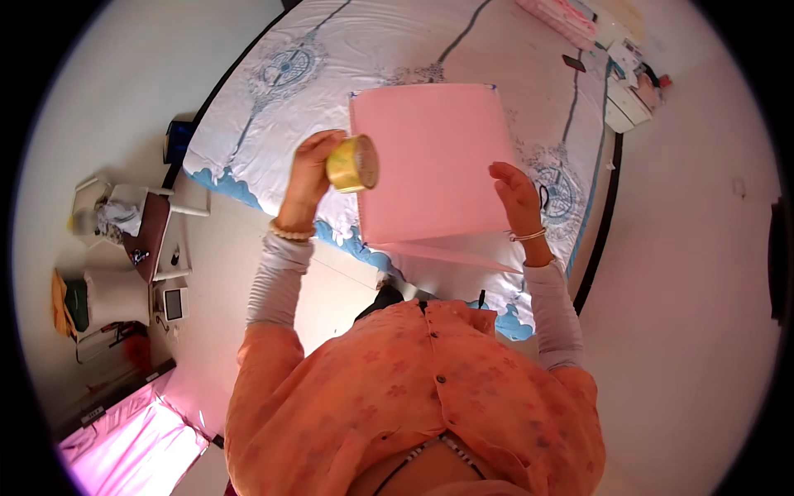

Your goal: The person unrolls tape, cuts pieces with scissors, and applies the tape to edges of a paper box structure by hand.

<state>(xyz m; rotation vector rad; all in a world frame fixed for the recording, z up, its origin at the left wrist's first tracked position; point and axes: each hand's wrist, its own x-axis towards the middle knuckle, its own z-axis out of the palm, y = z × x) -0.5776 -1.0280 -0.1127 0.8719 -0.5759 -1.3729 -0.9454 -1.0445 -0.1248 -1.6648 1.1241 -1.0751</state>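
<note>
My left hand is closed around a roll of yellow tape, held up at the left edge of a pink square box. The tape's flat round side faces right. A large pink face of the box points up at me, with small dark bits at its top corners. Along its near edge, a thin pink flap sticks out toward the right. My right hand is at the box's right edge, fingers apart and slightly bent, holding nothing.
The box rests on a bed with a white and blue patterned sheet. A dark phone and folded pink cloth lie at the far right. A white cabinet stands beyond, and a brown-seated chair to the left.
</note>
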